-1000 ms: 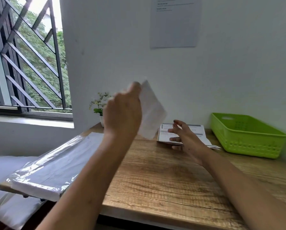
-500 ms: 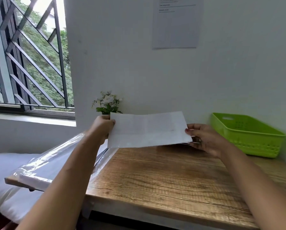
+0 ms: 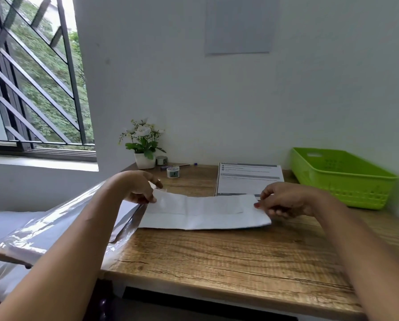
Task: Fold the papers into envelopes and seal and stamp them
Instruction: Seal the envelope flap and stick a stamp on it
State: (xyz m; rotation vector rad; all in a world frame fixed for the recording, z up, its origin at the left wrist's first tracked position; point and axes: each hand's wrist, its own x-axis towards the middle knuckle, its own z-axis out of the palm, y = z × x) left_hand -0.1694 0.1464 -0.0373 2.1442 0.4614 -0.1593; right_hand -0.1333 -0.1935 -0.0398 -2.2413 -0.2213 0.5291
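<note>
A white sheet of paper [image 3: 203, 212] lies on the wooden table [image 3: 217, 256], its long side across my view, with faint crease lines showing. My left hand [image 3: 139, 188] pinches its far left corner. My right hand [image 3: 284, 200] pinches its far right corner. A stack of printed sheets [image 3: 249, 179] lies just behind the paper. A small roll of tape [image 3: 173, 171] stands further back, near a pen [image 3: 175, 166].
A wrapped ream of paper in shiny plastic [image 3: 62, 221] overhangs the table's left edge. A green plastic basket [image 3: 342, 179] stands at the right by the wall. A small potted plant [image 3: 144, 144] and a second tape roll [image 3: 161, 160] sit at the back.
The sheet, held up in the air by the left hand, was taken at both ends and brought down flat onto the table. The view tilted downward.
</note>
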